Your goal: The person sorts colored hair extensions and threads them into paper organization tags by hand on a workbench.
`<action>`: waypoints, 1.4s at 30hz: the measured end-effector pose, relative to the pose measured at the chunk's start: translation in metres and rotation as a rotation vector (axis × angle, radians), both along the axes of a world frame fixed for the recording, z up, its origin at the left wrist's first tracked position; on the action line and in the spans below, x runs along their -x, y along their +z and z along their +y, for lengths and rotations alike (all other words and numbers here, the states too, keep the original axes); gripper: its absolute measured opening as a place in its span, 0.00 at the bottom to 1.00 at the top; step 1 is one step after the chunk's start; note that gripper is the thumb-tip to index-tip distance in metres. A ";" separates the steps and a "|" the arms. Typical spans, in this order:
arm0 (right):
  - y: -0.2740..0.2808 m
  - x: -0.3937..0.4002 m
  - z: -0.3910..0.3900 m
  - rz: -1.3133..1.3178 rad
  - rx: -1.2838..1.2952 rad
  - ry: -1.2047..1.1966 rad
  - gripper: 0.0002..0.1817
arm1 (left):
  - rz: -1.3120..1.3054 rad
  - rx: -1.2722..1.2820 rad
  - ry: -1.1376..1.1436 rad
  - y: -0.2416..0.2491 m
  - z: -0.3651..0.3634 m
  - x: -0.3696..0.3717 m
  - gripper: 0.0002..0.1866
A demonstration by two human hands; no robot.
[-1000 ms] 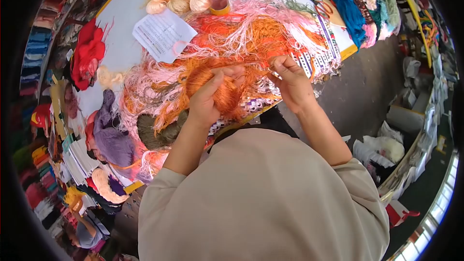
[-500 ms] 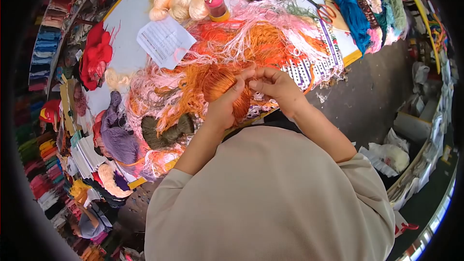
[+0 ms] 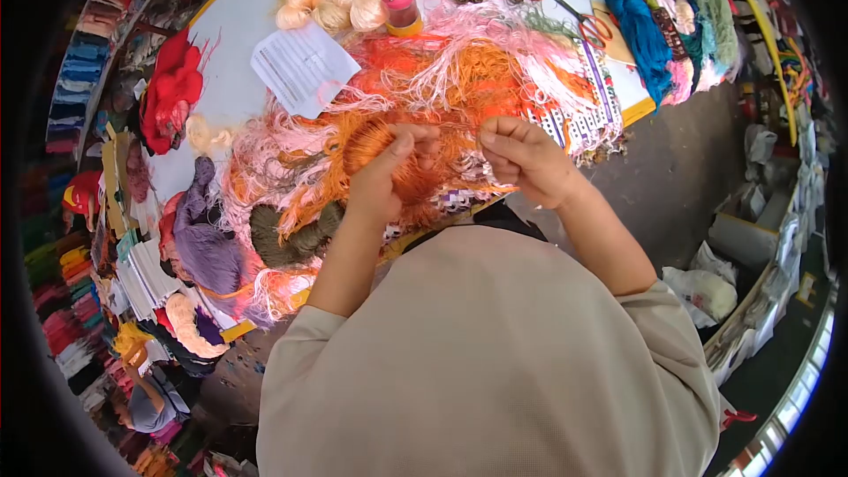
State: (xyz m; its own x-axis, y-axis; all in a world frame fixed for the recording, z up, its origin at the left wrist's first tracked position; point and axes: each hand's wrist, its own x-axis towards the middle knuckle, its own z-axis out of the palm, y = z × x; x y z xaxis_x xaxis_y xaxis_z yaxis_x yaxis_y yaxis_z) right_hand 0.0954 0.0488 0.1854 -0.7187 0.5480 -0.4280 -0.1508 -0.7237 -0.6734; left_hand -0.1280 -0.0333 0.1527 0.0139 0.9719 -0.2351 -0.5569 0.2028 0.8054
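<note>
My left hand (image 3: 389, 172) is closed round the orange thread skein (image 3: 364, 146), with the thumb over its top. To the right, my right hand (image 3: 521, 157) is pinched on a thin orange strand that runs toward the skein. Beneath both hands lies a tangled heap of pink, white and orange threads (image 3: 283, 163). A dark olive skein (image 3: 287, 237) rests just left of my left forearm. Above the hands, a printed paper sheet (image 3: 303, 68) and a pink-and-yellow container (image 3: 402, 9) stand beside the heap.
Scissors (image 3: 590, 26) lie at the upper right beside blue skeins (image 3: 640, 44). Purple yarn (image 3: 208, 247) and red yarn (image 3: 174, 88) are on the left. A person (image 3: 150, 402) is at the lower left. Plastic bags (image 3: 707, 287) sit at the right.
My hands have moved apart: the left one went left with the skein, the right one slightly right, with a strand stretched between them.
</note>
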 end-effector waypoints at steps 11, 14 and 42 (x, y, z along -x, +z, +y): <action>0.048 -0.002 0.038 -0.409 -1.239 0.364 0.06 | -0.062 0.092 -0.369 0.008 0.023 -0.004 0.14; 0.018 0.006 0.033 -0.102 -1.049 -0.163 0.06 | -0.191 0.109 -0.343 0.012 0.024 -0.011 0.15; -0.152 -0.115 0.071 -0.592 -1.222 0.000 0.02 | -0.139 0.424 -0.016 -0.105 0.047 -0.060 0.19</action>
State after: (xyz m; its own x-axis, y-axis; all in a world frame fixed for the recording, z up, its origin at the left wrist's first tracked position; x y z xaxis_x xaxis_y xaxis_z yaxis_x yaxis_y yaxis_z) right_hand 0.2101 0.1196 0.0330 -0.5979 0.7970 0.0854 0.3824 0.3772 -0.8435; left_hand -0.0683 0.0133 0.0474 0.0873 0.7891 -0.6080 -0.6481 0.5085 0.5669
